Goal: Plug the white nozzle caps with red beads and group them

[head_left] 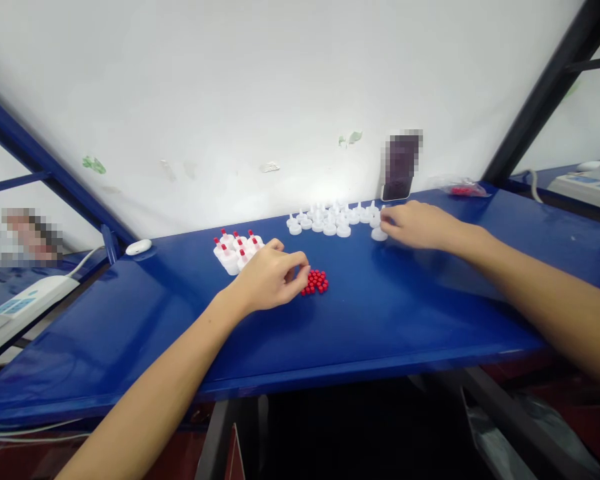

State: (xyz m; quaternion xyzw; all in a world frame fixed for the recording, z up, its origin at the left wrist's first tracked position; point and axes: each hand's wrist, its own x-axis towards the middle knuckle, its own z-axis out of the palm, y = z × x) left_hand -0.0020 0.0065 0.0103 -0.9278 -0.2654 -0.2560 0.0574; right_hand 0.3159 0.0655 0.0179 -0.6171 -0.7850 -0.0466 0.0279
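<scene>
My left hand is closed in a pinch at the left edge of a pile of small red tip caps. What its fingertips hold, if anything, I cannot make out. To the right, my right hand has its fingers closed on a white nozzle cap, partly covered by them. Many more white nozzle caps stand upright in a cluster left of that hand. Behind my left hand is a group of white nozzle caps with red tips, partly hidden by the hand.
The blue table runs along a white wall. A phone leans on the wall behind the right hand. At the back right lies a clear bag with red pieces. A white oval object sits at the back left.
</scene>
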